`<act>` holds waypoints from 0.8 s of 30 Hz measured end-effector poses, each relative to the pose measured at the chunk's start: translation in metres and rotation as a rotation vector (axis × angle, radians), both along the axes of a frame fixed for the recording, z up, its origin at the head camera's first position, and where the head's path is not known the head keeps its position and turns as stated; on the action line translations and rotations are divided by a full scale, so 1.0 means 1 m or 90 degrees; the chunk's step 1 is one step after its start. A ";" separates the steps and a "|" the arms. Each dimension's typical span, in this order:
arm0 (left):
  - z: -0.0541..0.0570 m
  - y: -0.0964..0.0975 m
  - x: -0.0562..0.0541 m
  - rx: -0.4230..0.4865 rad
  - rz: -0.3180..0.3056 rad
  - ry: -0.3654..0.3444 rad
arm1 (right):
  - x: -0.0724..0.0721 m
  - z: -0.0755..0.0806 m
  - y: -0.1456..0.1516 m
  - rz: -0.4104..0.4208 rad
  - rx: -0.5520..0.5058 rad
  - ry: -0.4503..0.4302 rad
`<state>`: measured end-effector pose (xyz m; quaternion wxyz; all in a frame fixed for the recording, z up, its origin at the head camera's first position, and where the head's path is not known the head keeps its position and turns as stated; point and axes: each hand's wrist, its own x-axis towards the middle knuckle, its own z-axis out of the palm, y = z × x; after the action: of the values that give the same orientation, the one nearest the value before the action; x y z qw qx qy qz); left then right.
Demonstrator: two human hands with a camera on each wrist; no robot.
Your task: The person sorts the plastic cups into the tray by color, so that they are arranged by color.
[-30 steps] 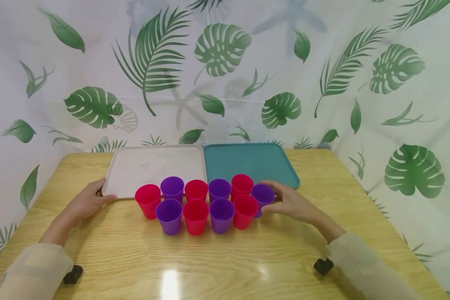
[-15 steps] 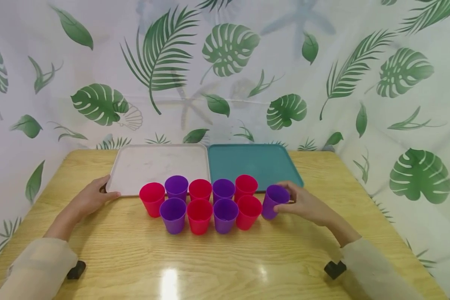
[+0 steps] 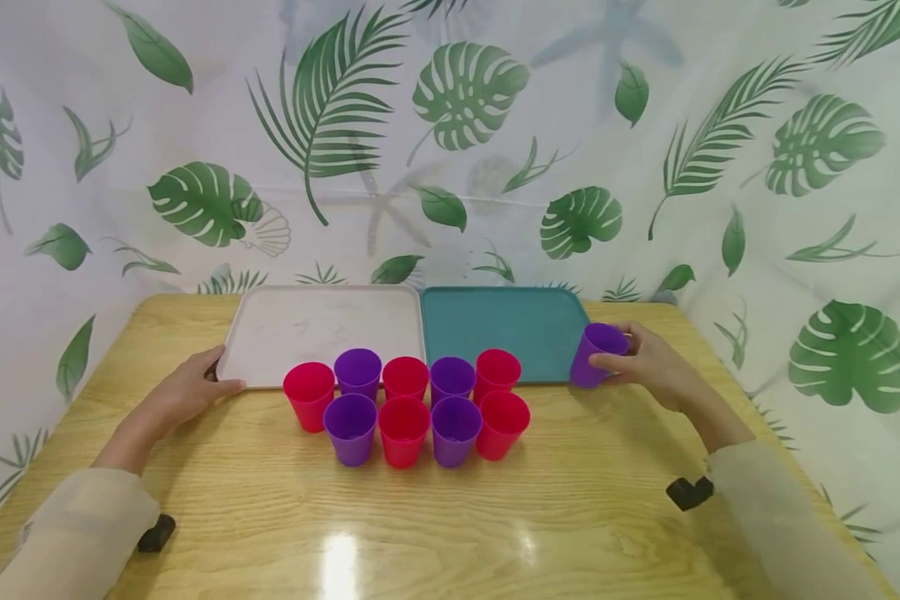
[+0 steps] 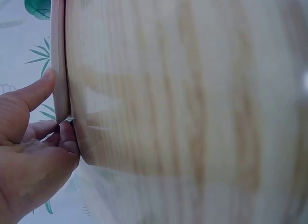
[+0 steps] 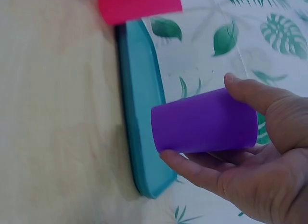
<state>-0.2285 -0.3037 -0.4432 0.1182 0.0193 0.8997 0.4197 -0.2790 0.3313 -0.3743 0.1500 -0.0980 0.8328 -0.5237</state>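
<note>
While in grip (image 5: 269,173), cup (image 5: 204,123) near tray's edge (image 5: 132,123)

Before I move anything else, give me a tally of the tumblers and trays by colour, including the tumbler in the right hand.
Red tumblers: 5
Purple tumblers: 5, one of them in the right hand
Off-white tray: 1
Teal tray: 1
Total: 12 (10 tumblers, 2 trays)
</note>
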 end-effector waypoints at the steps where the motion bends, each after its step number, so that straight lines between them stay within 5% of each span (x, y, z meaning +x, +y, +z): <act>1: 0.000 0.000 0.000 0.000 -0.002 0.002 | -0.005 0.001 0.002 -0.011 0.004 -0.002; 15: 0.002 0.000 -0.002 0.006 0.017 -0.029 | -0.072 0.004 -0.001 -0.092 -0.008 -0.012; 24: 0.001 0.000 0.000 0.024 0.028 -0.035 | -0.103 -0.008 -0.019 -0.157 -0.025 -0.006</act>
<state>-0.2285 -0.3035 -0.4422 0.1335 -0.0101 0.8884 0.4391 -0.3823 0.3127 -0.3824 0.0862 0.0044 0.8273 -0.5551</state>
